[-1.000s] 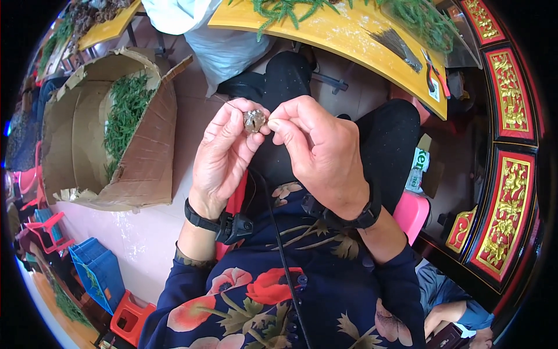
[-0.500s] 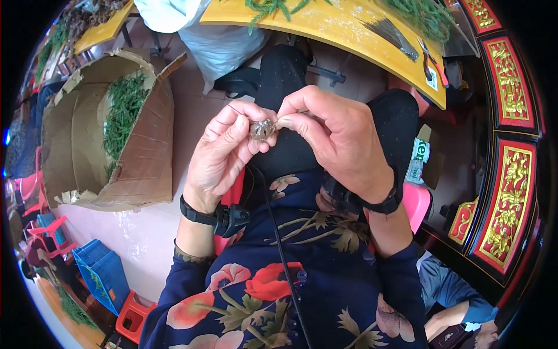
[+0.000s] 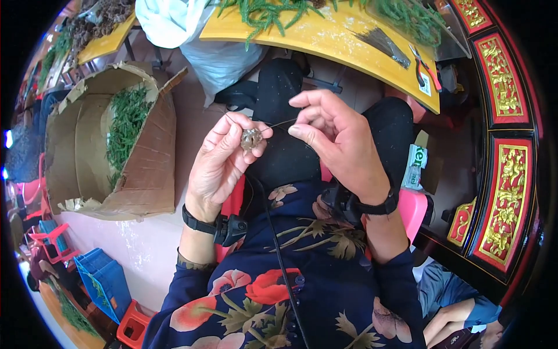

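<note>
One yellow table (image 3: 343, 43) curves across the top, its near edge bending down to the right, strewn with green sprigs (image 3: 267, 11), one dark bundle of thin wires (image 3: 383, 42) and one pair of red-handled pliers (image 3: 423, 65). To the left stands one open cardboard box (image 3: 145, 168) with more green sprigs heaped inside; between box and lap lies a strip of bare pale floor. Two hands work above the dark-trousered lap, below the table edge. The left hand (image 3: 220, 166) pinches one small brownish, knobbly cone-like piece (image 3: 251, 139) between thumb and fingertips, closed on it. One thin wire (image 3: 278, 124) runs from that piece up and to the right, its long axis nearly level, to the right hand (image 3: 340, 139), whose thumb and forefinger nip its end while the other fingers curl loosely. Each wrist carries one black band.
</note>
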Tool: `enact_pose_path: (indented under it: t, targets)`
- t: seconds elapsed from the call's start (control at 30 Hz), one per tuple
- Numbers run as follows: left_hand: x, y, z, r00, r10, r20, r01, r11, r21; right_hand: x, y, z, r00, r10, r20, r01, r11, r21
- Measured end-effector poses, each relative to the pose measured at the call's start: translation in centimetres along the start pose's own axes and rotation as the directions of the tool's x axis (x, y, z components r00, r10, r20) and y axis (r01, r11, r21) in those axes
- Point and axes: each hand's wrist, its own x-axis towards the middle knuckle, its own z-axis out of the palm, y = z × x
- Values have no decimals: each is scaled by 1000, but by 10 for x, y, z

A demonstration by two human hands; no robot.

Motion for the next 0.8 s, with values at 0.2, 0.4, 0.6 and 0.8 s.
enact_pose_path:
  t: [0.2,0.4,0.6,0.8]
  targets:
    - [2,-2,4,992,61,-113,-51,995,88,-2,9,6,974,175,145,-208,946,249]
    - [2,-3,9,990,79,-114,-60,984,167,4,11,14,986,163,-20,-149,938,314]
    - [-1,-2,10,988,84,-131,-58,980,192,9,-9,10,960,-257,-110,219,935,-278]
    - [0,-2,12,992,69,-110,-54,990,129,9,-3,14,924,-381,-36,342,863,-371]
